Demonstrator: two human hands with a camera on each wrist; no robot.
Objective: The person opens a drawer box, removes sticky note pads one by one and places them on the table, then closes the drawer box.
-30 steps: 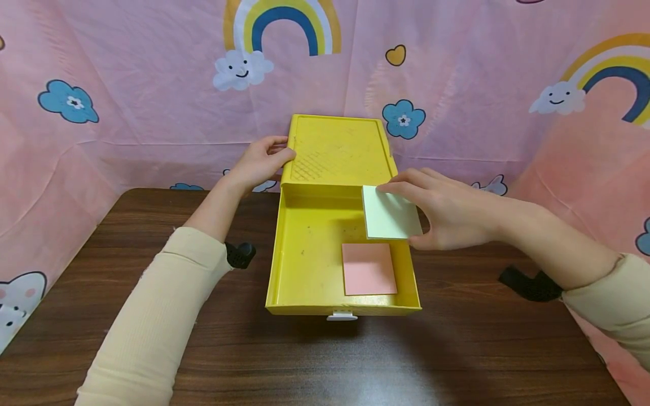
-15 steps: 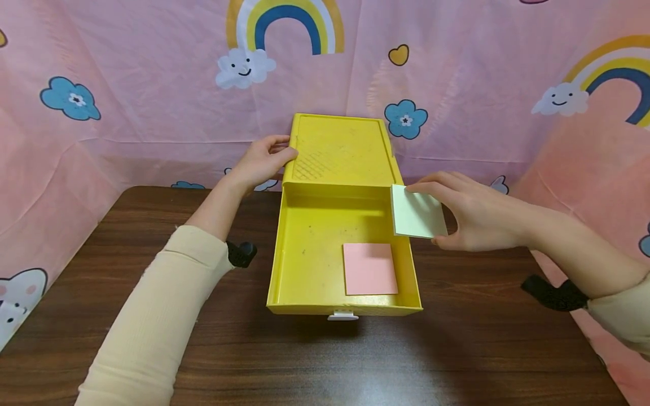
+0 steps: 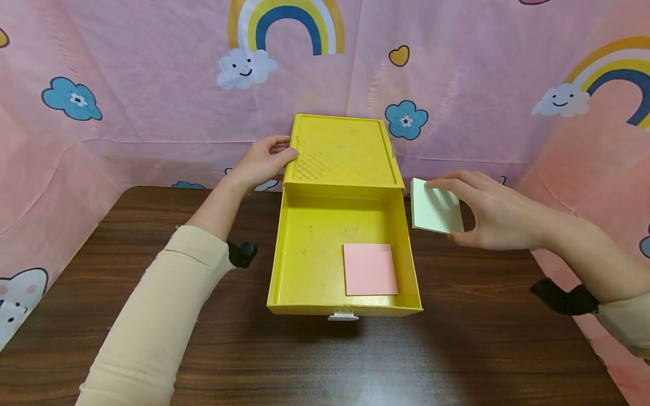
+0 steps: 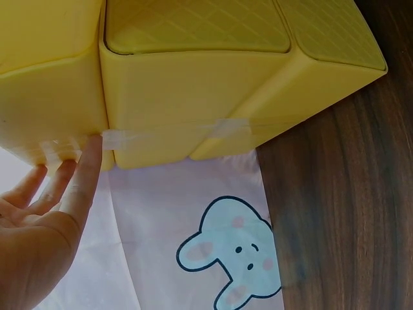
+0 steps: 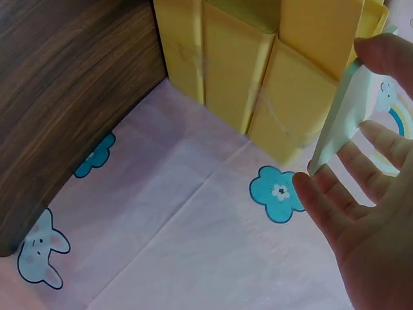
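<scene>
A pale green sticky note pad (image 3: pixel 437 207) is pinched at its right side by my right hand (image 3: pixel 500 213), to the right of a yellow drawer box. In the right wrist view the pad (image 5: pixel 345 119) is seen edge-on between thumb and fingers. My left hand (image 3: pixel 260 163) touches the left side of the box's yellow top (image 3: pixel 350 146) near the back. Its fingers (image 4: pixel 82 184) lie fairly straight against the side wall in the left wrist view. Inside the pulled-out drawer (image 3: pixel 310 276), a pink sticky note pad (image 3: pixel 370 269) lies at the front right.
A white handle (image 3: pixel 343 317) sticks out from the drawer's front. The box stands on a dark wooden table (image 3: pixel 218 349), close to a pink patterned cloth (image 3: pixel 167 84) behind it. Clear tape (image 4: pixel 226 127) runs along the box's side.
My right hand has carried the green pad rightward, from above the drawer to beyond its right wall. The left hand, drawer and pink pad stay where they were.
</scene>
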